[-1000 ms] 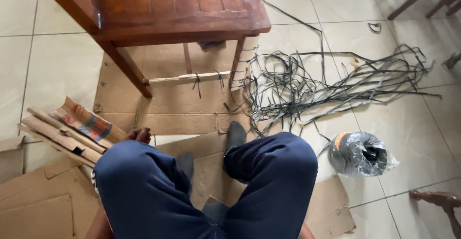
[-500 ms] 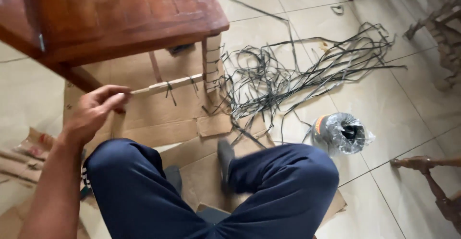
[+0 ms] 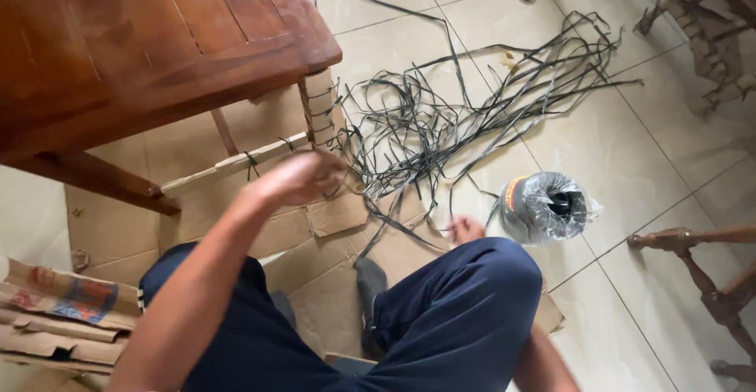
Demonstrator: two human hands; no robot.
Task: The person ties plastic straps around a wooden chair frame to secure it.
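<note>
Two hands, both yours, are in view over the floor. Your left hand (image 3: pixel 303 178) is raised in front of the wooden table (image 3: pixel 150 37), motion-blurred, fingers loosely curled; whether it grips anything cannot be told. It hangs just before the cardboard-wrapped table leg (image 3: pixel 321 110) and the wrapped crossbar (image 3: pixel 236 163), which is tied with dark strap. Your right hand (image 3: pixel 466 229) is low beside your right knee, mostly hidden behind it; it appears to touch a strand of the black strapping (image 3: pixel 472 100), but its grip cannot be told. That strapping lies in a loose tangle on the tiled floor (image 3: pixel 669 148), running from the table leg outward to your right. One roll of strapping in clear plastic wrap (image 3: pixel 543 207) sits on the tiles just beyond the right knee. Flattened cardboard (image 3: pixel 315 258) lies under your crossed legs. Folded cardboard pieces (image 3: pixel 55 313) are stacked at your left. Turned wooden furniture legs (image 3: pixel 701 242) lie at right.
</note>
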